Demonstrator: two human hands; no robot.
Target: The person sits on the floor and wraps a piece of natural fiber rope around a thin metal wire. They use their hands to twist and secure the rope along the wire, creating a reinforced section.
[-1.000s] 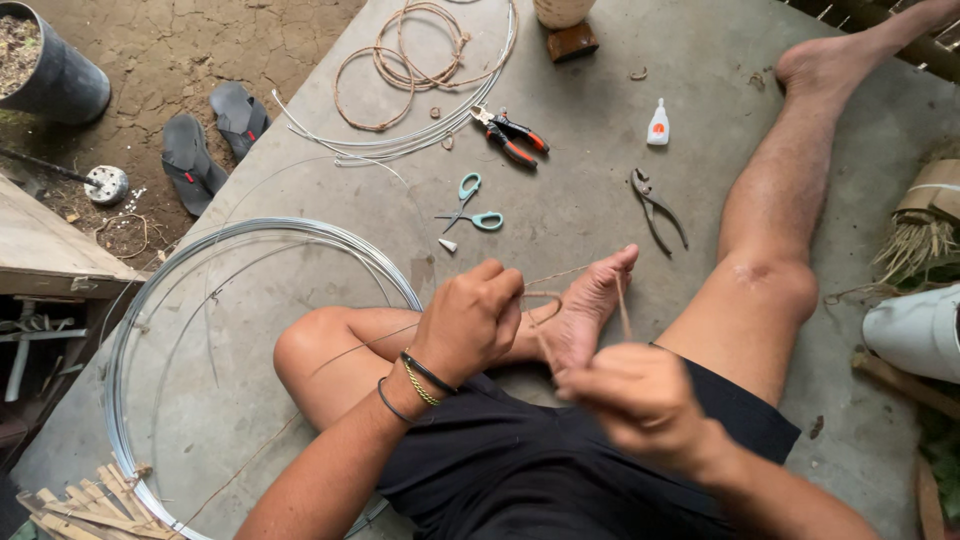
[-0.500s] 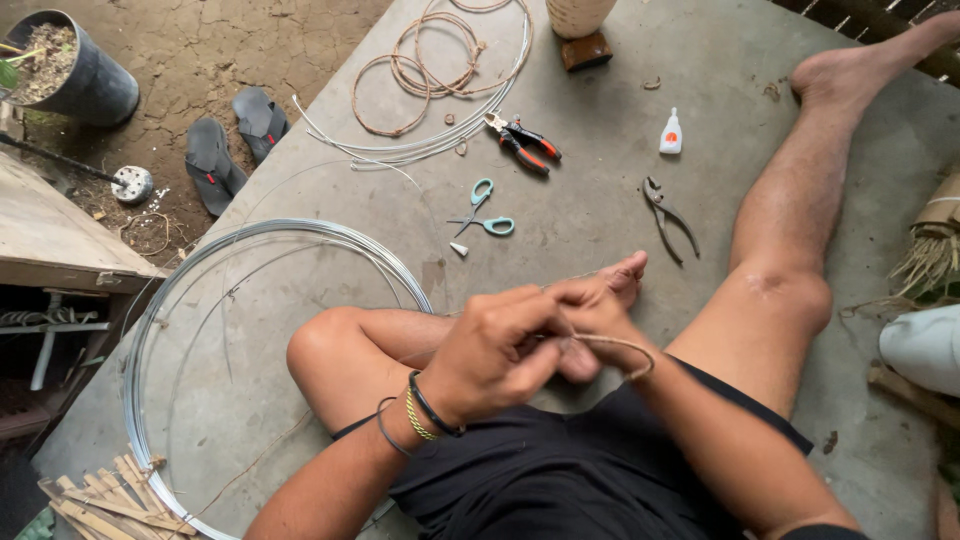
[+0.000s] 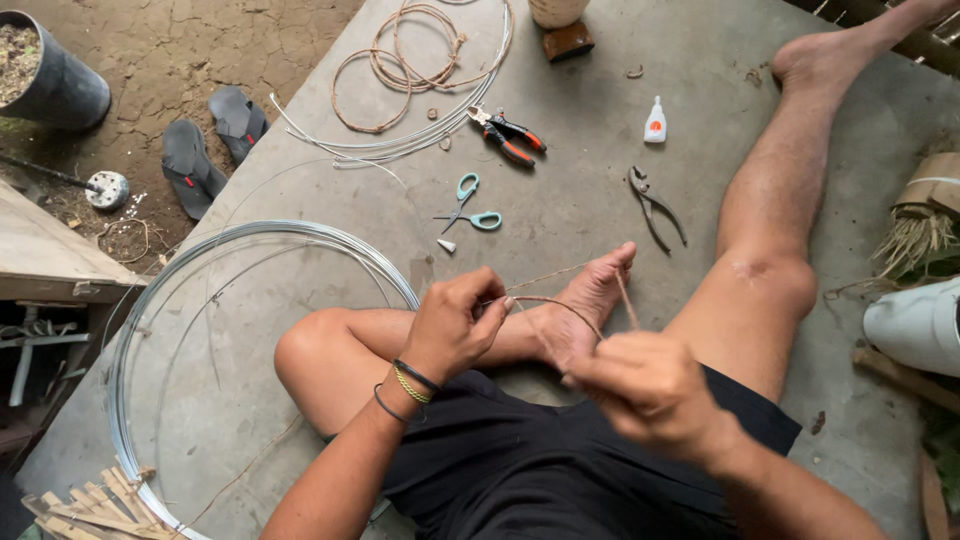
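I sit on a concrete slab with one leg folded and the other stretched out. My left hand (image 3: 455, 325) pinches one end of a thin brown strand (image 3: 560, 302) that arcs over my bare foot (image 3: 585, 305). My right hand (image 3: 650, 390) grips the other end of the strand, which rises past my toes. Wristbands circle my left wrist.
A large coil of grey wire (image 3: 150, 330) lies at my left. Ahead are teal scissors (image 3: 468, 205), red-handled pliers (image 3: 510, 135), dark pliers (image 3: 655, 205), a small glue bottle (image 3: 655, 122) and brown rings (image 3: 400, 60). Sandals (image 3: 205, 145) and a pot (image 3: 55, 85) sit off the slab.
My hands were together over the foot half a second ago; now they are apart, the right one lower and nearer me, with the strand looped between them.
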